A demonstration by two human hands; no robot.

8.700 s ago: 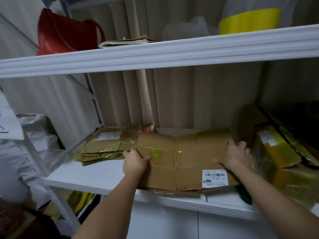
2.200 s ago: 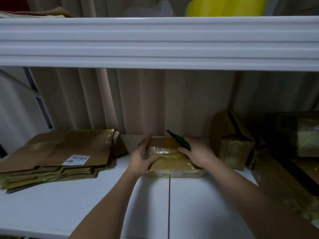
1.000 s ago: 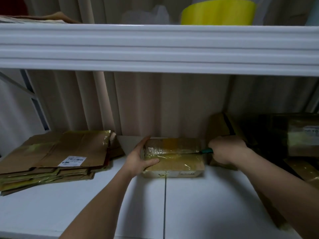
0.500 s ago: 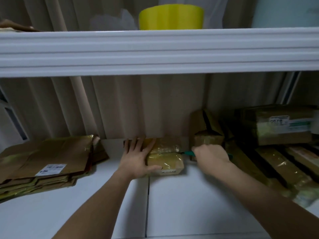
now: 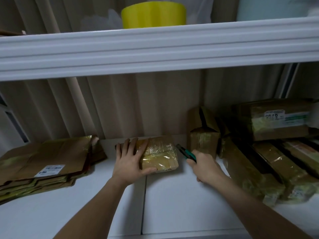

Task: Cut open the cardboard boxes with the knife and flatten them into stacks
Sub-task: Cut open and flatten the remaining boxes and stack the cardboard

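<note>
The left hand (image 5: 128, 163) lay flat over the box (image 5: 159, 155) on the shelf (image 5: 172, 204), pinning it (likely for cutting); the right hand (image 5: 204, 167) gripped the knife (image 5: 185, 152), tip beside its right end.

Your white shelf board (image 5: 172, 204) w/ a seam down the middle carries, at 9 o'clock, a stack of flattened brown cardboard sheets (image 5: 43, 163); at 12, a small taped brown cardboard box (image 5: 160, 154); at 1, an upright taped box (image 5: 203, 138); at 3, a pile of long taped cartons (image 5: 269, 163).
</note>
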